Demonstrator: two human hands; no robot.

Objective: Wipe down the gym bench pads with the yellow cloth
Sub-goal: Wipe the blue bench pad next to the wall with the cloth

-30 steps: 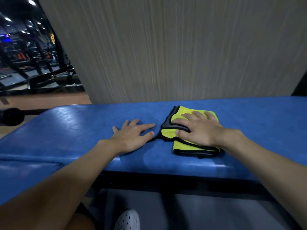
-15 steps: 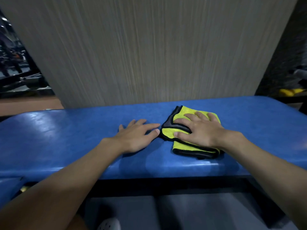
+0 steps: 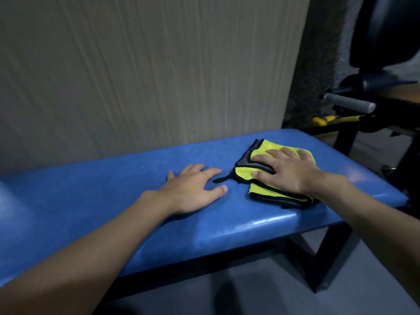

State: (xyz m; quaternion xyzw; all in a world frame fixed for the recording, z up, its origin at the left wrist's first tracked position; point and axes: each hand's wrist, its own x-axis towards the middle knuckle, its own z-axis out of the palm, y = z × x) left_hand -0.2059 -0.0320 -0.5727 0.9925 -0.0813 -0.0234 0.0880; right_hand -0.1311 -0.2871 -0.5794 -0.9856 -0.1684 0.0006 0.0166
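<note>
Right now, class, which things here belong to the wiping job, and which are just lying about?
Job: yellow cloth, blue bench pad, right hand flat on the cloth, left hand flat on the pad.
Lying about: grey handle, black machine pad.

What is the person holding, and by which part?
Nothing is gripped. The right hand presses flat atop the folded yellow cloth; the left hand rests on the bench pad.

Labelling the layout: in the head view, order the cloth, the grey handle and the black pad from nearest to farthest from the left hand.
1. Cloth, just right of the left hand, on the bench under the right hand.
2. Grey handle, beyond the bench's right end.
3. Black pad, top right, behind the handle.
</note>
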